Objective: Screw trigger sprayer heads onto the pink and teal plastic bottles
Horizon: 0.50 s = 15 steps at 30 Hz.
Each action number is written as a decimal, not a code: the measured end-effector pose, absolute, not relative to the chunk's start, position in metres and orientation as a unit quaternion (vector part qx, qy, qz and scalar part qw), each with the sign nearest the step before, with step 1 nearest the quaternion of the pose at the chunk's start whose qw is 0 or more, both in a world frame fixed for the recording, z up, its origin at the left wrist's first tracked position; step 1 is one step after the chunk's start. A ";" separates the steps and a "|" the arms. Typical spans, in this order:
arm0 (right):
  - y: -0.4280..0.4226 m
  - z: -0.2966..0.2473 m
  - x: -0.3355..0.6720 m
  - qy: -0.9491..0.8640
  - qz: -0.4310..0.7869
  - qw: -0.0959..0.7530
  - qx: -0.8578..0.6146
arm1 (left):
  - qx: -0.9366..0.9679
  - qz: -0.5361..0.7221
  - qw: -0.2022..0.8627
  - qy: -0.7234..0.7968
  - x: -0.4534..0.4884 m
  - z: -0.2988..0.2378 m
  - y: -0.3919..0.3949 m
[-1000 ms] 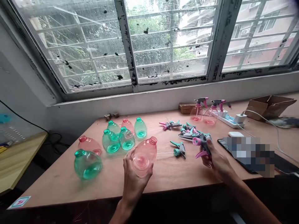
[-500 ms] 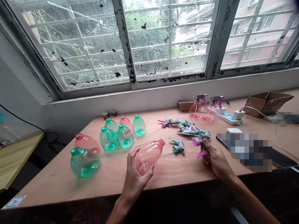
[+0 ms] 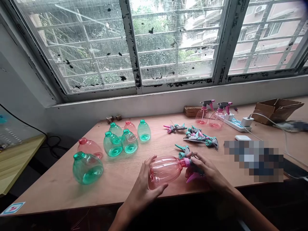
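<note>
My left hand (image 3: 144, 181) is wrapped round a clear pink spray bottle (image 3: 165, 170), held on its side above the table's front edge. Its neck points right and meets the pink collar of a trigger sprayer (image 3: 196, 176). My right hand (image 3: 208, 168) grips that sprayer, covering most of its grey head; the pink trigger hangs below the fingers. Whether the collar is threaded on, I cannot tell. Just behind the right fingers lies a green-and-grey sprayer head (image 3: 183, 150). Farther back is a pile of sprayer heads (image 3: 198, 136).
Several green bottles (image 3: 88, 168) and two pink bottles (image 3: 89, 147) without tops stand at the left. Two pink bottles with sprayers (image 3: 201, 115) are at the back, beside a power strip (image 3: 237, 123). An open cardboard box (image 3: 274, 110) sits at the right.
The bottle has tipped from slanting to nearly level and moved slightly right. My right hand has brought the sprayer left and down, so its collar now meets the bottle's neck.
</note>
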State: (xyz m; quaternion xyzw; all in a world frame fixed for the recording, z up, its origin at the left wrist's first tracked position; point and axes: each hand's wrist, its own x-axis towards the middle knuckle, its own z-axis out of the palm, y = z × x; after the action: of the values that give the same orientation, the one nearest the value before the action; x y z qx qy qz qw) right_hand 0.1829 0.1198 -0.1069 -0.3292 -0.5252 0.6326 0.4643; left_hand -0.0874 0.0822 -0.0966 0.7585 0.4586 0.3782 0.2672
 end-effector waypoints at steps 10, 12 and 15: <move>0.122 -0.114 0.191 -0.598 0.561 0.409 -0.400 | 0.750 0.366 0.326 0.445 -0.088 -0.096 0.084; 0.121 -0.113 0.190 -0.621 0.529 0.399 -0.418 | 0.750 0.359 0.318 0.456 -0.089 -0.098 0.086; 0.120 -0.114 0.189 -0.630 0.517 0.392 -0.426 | 0.757 0.338 0.303 0.470 -0.091 -0.101 0.089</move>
State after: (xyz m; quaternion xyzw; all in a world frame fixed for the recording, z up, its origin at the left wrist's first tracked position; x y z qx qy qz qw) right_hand 0.1889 0.1198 -0.1136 -0.4265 -0.6305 0.5169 0.3917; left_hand -0.0907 0.0890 -0.1005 0.7568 0.4703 0.3378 0.3031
